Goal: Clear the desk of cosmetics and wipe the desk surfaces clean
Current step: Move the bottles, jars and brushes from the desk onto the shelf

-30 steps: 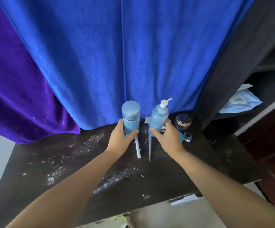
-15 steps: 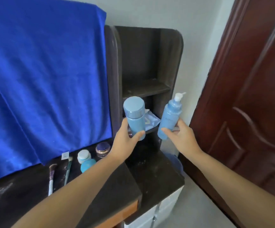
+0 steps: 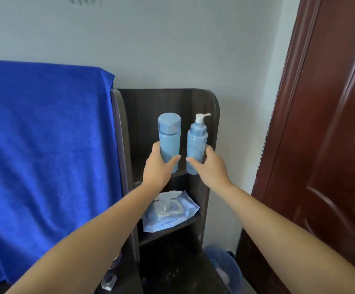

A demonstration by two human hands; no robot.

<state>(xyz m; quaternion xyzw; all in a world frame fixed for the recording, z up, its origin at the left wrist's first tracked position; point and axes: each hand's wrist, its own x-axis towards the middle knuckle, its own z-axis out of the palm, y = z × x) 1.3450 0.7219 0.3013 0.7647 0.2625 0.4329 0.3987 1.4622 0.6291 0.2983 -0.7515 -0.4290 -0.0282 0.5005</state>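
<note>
Bottles are the business of this moment; the left hand (image 3: 158,168) grips a capped blue bottle (image 3: 169,141) and the right hand (image 3: 209,169) grips a blue pump bottle (image 3: 196,147), each with fingers and thumb wrapped round the lower body, both bottles upright and side by side in front of the dark shelf unit (image 3: 211,115); they sit level with the shelf unit's upper opening, bases near its upper board, though whether they touch the board cannot be told. On the shelf unit's lower board lies a pack of wet wipes (image 3: 170,211); left of the shelf unit hangs a blue towel (image 3: 45,145); right of it stands a dark red door (image 3: 331,145), and at its foot a blue bin (image 3: 225,270).

As for progress, the clearing looks only part done; these two bottles are off the desk but not yet released, and a small clear container (image 3: 109,280) shows below the shelf unit's left side, so some items likely remain; the desk surface (image 3: 172,272) under the shelf unit looks speckled with dust, so wiping seems not begun; the wipes may serve for that.
</note>
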